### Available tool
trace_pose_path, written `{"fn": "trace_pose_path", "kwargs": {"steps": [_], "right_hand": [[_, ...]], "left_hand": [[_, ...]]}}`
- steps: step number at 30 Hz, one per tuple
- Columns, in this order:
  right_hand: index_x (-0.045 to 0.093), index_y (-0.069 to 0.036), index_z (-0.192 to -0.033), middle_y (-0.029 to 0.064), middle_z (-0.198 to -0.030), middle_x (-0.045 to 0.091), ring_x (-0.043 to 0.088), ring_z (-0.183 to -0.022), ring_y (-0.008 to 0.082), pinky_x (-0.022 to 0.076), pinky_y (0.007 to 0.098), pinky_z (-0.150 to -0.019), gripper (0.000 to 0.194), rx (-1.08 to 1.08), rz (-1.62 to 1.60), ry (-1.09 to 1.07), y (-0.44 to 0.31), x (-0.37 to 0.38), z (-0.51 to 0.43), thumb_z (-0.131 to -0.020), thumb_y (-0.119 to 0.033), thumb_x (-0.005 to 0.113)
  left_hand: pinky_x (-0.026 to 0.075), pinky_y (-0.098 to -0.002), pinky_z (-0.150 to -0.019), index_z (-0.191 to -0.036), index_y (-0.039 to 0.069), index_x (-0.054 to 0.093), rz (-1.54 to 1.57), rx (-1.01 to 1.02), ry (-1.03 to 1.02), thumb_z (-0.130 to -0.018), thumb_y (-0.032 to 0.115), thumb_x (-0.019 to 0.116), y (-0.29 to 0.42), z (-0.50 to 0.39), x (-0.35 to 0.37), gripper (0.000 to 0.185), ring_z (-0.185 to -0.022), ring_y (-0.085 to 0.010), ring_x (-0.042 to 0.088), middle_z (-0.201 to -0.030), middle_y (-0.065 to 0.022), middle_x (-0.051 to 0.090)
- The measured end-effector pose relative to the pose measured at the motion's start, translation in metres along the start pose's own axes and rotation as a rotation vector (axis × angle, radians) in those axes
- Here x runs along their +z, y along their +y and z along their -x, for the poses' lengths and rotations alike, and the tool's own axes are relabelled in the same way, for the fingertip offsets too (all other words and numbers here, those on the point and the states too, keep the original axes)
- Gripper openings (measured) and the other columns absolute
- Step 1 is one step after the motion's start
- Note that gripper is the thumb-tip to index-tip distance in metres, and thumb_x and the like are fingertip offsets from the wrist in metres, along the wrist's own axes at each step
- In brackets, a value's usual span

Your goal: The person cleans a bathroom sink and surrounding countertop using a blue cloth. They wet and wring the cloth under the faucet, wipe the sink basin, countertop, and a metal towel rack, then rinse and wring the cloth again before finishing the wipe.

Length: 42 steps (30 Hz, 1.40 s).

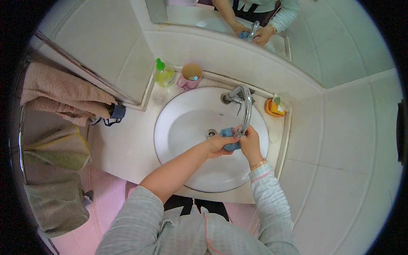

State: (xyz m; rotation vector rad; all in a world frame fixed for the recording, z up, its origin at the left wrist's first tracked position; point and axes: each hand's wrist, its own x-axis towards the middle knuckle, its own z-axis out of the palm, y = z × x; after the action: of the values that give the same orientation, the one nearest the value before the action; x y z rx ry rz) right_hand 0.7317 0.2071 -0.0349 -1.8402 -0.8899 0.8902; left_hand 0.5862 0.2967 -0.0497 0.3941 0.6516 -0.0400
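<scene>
Over the white oval sink (181, 134), a bunched blue cloth (231, 146) is held just below the spout of the chrome faucet (247, 111). My left hand (220, 145) grips the cloth from the left, with the thumb on top. My right hand (250, 142) is at its right side, under the spout end, which partly hides the fingers; a gold-coloured bracelet is on that wrist. The metal drain (211, 133) shows just left of the cloth. Whether water is running cannot be told.
Behind the sink stand a pump bottle of yellow-green liquid (165, 76) and a pink mug (191, 76). An orange soap dish (274, 107) sits at the back right. Towels (60, 89) hang from a rail at left, near a dark blue cup (117, 113). A mirror (341, 47) is above.
</scene>
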Motion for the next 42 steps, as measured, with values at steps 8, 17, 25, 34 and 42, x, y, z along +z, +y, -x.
{"fn": "trace_pose_path", "kwargs": {"steps": [8,17,25,34,42], "right_hand": [[0.06,0.003,-0.112,0.0111,-0.099,0.065,0.062,-0.091,0.0215,0.0498,0.0321,-0.074,0.035,0.439,-0.879,-0.416,0.013,-0.026,-0.095,-0.093,-0.026,0.054],[0.052,-0.004,-0.13,0.01,-0.117,0.062,0.061,-0.105,0.0238,0.0498,0.0337,-0.09,0.047,0.41,-0.717,-0.292,-0.007,0.0,-0.019,-0.096,-0.037,0.054],[0.059,0.0,-0.125,0.0062,-0.099,0.064,0.06,-0.093,0.0173,0.0509,0.0295,-0.081,0.044,0.667,-0.527,-0.503,0.007,-0.003,0.067,-0.092,-0.027,0.064],[0.065,0.001,-0.105,0.0095,-0.091,0.063,0.059,-0.081,0.0176,0.0489,0.03,-0.07,0.024,0.564,0.115,-0.58,0.055,0.029,0.066,-0.091,-0.015,0.053],[0.053,0.0,-0.122,0.0196,-0.115,0.06,0.058,-0.108,0.0287,0.0472,0.0372,-0.091,0.039,0.345,0.452,-0.427,0.034,0.04,0.056,-0.091,-0.022,0.059]], "left_hand": [[0.051,-0.0541,-0.097,-0.128,0.003,0.043,0.703,-0.046,0.076,-0.082,0.013,0.071,-0.011,0.005,-0.029,0.055,-0.107,-0.036,0.058,-0.117,-0.0195,0.053],[0.054,-0.0315,-0.069,-0.117,0.008,0.05,0.647,-0.144,0.134,-0.086,0.025,0.073,-0.04,0.021,-0.036,0.042,-0.093,-0.0312,0.057,-0.108,-0.015,0.053],[0.04,-0.0196,-0.053,-0.106,0.008,0.053,0.689,-0.29,-0.272,-0.089,0.019,0.07,-0.133,0.015,0.006,0.026,-0.076,-0.0135,0.051,-0.097,-0.0067,0.054],[0.029,-0.0245,-0.044,-0.084,0.009,0.055,-0.028,-0.233,0.043,-0.082,0.007,0.064,-0.144,0.011,-0.001,0.01,-0.057,-0.0117,0.047,-0.068,-0.0017,0.048],[0.032,-0.0255,-0.038,-0.083,0.009,0.055,-0.561,-0.047,0.279,-0.084,0.019,0.059,-0.117,0.017,0.0,0.011,-0.052,-0.0124,0.046,-0.065,-0.0017,0.047]]}}
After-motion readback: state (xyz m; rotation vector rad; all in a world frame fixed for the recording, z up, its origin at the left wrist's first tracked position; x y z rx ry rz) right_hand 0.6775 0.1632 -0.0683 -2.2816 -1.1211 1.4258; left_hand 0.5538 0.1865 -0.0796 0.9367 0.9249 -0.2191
